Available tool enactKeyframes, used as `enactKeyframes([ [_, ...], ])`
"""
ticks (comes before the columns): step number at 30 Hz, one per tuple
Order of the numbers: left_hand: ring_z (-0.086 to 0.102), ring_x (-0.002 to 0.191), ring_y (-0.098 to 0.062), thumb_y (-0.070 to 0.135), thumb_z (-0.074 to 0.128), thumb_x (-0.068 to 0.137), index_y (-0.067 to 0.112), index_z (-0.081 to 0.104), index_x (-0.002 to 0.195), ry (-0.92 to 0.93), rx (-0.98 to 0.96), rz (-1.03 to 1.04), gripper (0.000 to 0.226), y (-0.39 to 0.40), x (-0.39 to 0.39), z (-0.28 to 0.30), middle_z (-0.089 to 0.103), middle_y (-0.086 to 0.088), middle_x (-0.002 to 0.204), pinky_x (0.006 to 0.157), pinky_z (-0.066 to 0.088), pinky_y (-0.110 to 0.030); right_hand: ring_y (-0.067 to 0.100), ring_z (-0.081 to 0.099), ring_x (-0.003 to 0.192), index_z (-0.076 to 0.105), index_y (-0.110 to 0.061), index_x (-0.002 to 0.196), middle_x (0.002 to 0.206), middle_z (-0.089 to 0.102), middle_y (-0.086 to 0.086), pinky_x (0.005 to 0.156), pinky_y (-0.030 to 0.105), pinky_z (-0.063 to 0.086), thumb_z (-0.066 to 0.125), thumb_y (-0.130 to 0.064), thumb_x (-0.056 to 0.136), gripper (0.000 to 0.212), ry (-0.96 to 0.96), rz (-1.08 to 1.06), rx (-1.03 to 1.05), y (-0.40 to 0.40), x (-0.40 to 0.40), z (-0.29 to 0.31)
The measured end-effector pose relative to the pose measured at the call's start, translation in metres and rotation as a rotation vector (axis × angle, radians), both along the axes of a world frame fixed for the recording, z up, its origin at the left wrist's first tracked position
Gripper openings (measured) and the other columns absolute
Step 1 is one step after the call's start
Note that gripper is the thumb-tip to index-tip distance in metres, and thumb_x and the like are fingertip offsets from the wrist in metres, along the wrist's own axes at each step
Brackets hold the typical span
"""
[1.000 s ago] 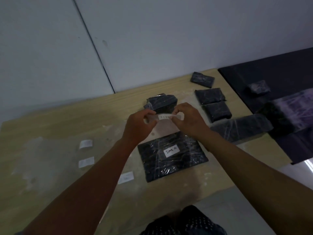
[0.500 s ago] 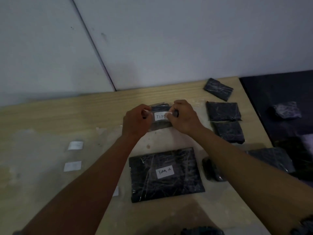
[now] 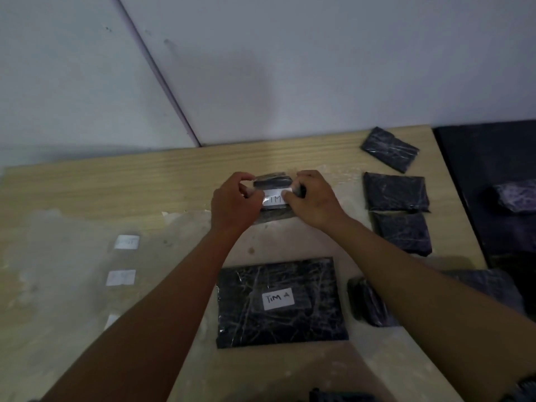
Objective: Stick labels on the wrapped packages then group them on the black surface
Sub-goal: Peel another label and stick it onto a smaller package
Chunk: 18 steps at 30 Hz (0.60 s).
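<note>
Wooden table [image 3: 87, 198]: the largest surface I see, pale and grained, set against a grey wall [image 3: 290, 68]. Black surface [image 3: 478, 169]: adjoins the table's right edge and carries one wrapped bundle [image 3: 516, 195]. Clear plastic sheet [image 3: 58, 256]: spread over the table's left half, bearing spare white labels [image 3: 126, 242] in a column. Large wrapped package [image 3: 278, 303]: lies flat near the front edge between my two forearms, with a white label reading "TIM" stuck on its middle. Long wrapped package [image 3: 481, 285]: at right, partly hidden behind my right forearm. Three medium wrapped packages [image 3: 396, 191]: ranged along the table's right side, the farthest one tilted, the nearer two touching. Small wrapped package [image 3: 274, 184]: on the table beyond the large one, held between my hands. Left hand [image 3: 232, 204]: fingers curled, thumb and forefinger pinching the left end of the label being applied. Right hand [image 3: 313, 198]: likewise curled, thumb pinching the right end. Label [image 3: 274, 200]: white, marked "TIM", stretched across the small package's top; whether it is fully stuck down I cannot tell
</note>
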<state>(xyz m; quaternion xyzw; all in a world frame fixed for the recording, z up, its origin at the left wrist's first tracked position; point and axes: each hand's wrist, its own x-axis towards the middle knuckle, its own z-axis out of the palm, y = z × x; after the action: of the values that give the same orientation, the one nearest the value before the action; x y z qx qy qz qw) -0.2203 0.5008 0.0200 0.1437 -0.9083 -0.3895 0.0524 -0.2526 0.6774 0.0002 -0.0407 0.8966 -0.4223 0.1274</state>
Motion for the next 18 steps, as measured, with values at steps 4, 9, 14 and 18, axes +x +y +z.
enactKeyframes([
  [4,0.061,0.069,-0.010,0.019,0.069,0.078,0.023,0.066,0.108,-0.038,0.013,-0.018,0.030,-0.002,-0.001,-0.001,0.061,0.012,0.069,0.073,0.053,-0.030,0.015,0.053,0.120,0.054,-0.016,0.075,0.123,0.057,0.002,0.089,0.023,0.039,0.068,-0.021,0.090,0.021,-0.055,-0.020,-0.061,-0.002,0.000,0.006],
  [9,0.062,0.070,-0.018,0.021,0.068,0.080,0.022,0.063,0.110,-0.025,-0.053,-0.068,0.031,-0.004,-0.001,-0.010,0.063,0.006,0.073,0.072,0.056,-0.043,0.017,0.060,0.096,0.051,-0.022,0.096,0.104,0.059,-0.005,0.073,0.031,0.052,0.068,-0.027,0.091,0.018,-0.054,-0.069,-0.093,-0.002,0.004,0.001],
  [14,0.054,0.090,-0.016,0.022,0.067,0.083,0.017,0.056,0.124,0.013,-0.085,-0.029,0.042,0.000,0.009,-0.018,0.055,-0.003,0.106,0.078,0.054,-0.036,0.012,0.057,0.110,0.049,-0.025,0.129,0.122,0.057,-0.006,0.093,0.033,0.051,0.064,-0.034,0.093,0.040,0.016,-0.151,-0.148,-0.005,0.016,-0.008],
  [18,0.055,0.102,-0.014,0.049,0.065,0.087,0.020,0.050,0.133,-0.104,0.154,0.246,0.057,0.017,0.012,-0.021,0.056,-0.002,0.120,0.084,0.046,-0.028,0.010,0.057,0.111,0.050,-0.036,0.127,0.124,0.057,-0.010,0.097,0.036,0.050,0.061,-0.060,0.085,0.050,-0.055,-0.389,-0.205,-0.020,0.027,-0.012],
])
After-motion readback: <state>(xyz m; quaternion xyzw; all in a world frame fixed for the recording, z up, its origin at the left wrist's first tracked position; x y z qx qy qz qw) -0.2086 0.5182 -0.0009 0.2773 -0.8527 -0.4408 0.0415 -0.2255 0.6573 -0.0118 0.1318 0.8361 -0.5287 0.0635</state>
